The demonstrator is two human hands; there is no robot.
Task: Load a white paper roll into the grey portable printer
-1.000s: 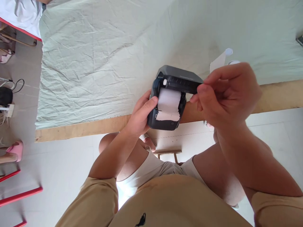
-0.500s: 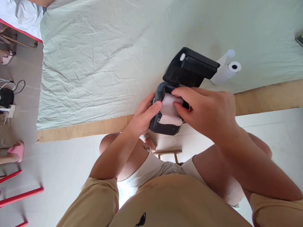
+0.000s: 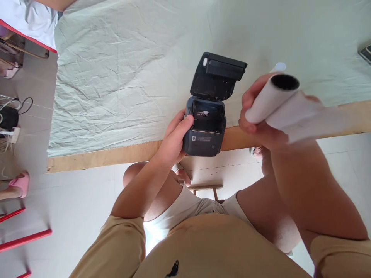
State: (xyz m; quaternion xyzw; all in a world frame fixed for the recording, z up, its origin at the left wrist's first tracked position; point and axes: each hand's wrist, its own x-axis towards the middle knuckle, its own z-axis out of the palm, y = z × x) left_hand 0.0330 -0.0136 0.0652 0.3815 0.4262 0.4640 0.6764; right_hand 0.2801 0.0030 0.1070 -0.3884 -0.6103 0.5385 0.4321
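Observation:
My left hand [image 3: 175, 137] grips a dark portable label printer [image 3: 204, 146] by its left side, near the table's front edge. The printer's lid [image 3: 216, 75] is swung up, and its paper bay lies bare with a small printed label inside. To the right, my right hand [image 3: 274, 137] is closed around a thin white paper roll [image 3: 268, 101] with a wide dark core. A loose strip of paper trails from that roll to the right, blurred. Behind my right hand, the curled paper end [image 3: 279, 67] of another roll shows; the rest is hidden.
A pale green cloth [image 3: 121, 77] covers the table, with a wooden edge [image 3: 101, 163] along the front. A dark object [image 3: 365, 53] lies at the far right. On the left floor are red bars [image 3: 26, 239] and another person's foot in a pink slipper [image 3: 21, 185].
My right hand has lifted the paper roll out of the printer and carried it right, in front of the roll on the table. The printer has shifted slightly left in my left hand.

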